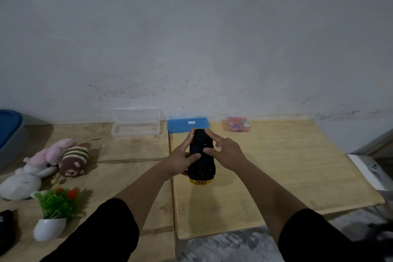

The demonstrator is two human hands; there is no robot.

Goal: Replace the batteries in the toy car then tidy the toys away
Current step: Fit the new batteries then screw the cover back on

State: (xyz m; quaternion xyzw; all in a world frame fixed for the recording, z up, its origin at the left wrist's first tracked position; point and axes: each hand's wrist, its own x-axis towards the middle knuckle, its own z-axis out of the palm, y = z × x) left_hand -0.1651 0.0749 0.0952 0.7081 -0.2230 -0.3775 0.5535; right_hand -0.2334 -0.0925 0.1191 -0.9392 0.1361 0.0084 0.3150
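Pale wooden desk [276, 166] made of two boards butted at a seam, set against a scuffed grey-white wall [191, 27]; mottled grey floor [223, 247] at the near edge.

Far left of the grips: blue-lidded grey plastic bin [9, 134] at the frame edge. Near it, a white plush rabbit [21, 181] lying on its side, a pink plush rabbit [55, 151] and a brown striped plush monkey [73, 161], the three touching. In front of these, a green artificial plant in a white egg-shaped pot [53, 217].

Behind and left of the left hand: clear rectangular plastic box [136, 127] with its lid raised against the wall.

Centre: left hand [180, 160] cups the left flank of the black toy car with yellow bumper [201, 155], thumb laid across the dark upturned surface, forefinger stretched along the side. The car is held above the seam between the boards, long axis running away from the viewer, yellow end nearest. Directly behind the car, a flat blue rectangular case [188, 124] at the wall.

Right hand [227, 151] rests on the car's right flank, thumb pressed to the dark surface, forefinger extended toward the far end. Both grips close on the car; forearms bare, black sleeves pushed up.

Behind and right of the right hand: small pink translucent box [237, 124]. Far right: white carton [370, 171] at the desk edge.
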